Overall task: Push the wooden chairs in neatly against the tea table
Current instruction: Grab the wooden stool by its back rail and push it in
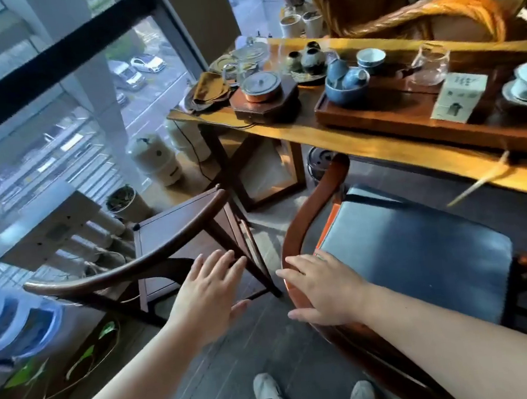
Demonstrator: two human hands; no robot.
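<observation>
A reddish wooden chair (294, 228) with a dark cushion (421, 248) stands in front of the tea table (363, 144), its seat partly under the tabletop. My right hand (322, 290) lies flat on the chair's curved back rail, fingers spread. A second, darker wooden chair (127, 267) stands to the left, away from the table and turned at an angle. My left hand (210, 291) hovers open between the two chairs, near the dark chair's leg, holding nothing.
The table carries a wooden tea tray (409, 117), blue cups (346, 82), a lidded pot on a stand (261, 87), a glass pitcher (431, 62) and a white box (458, 97). A glass wall is at left, with white tanks (155, 158) and plants on the floor.
</observation>
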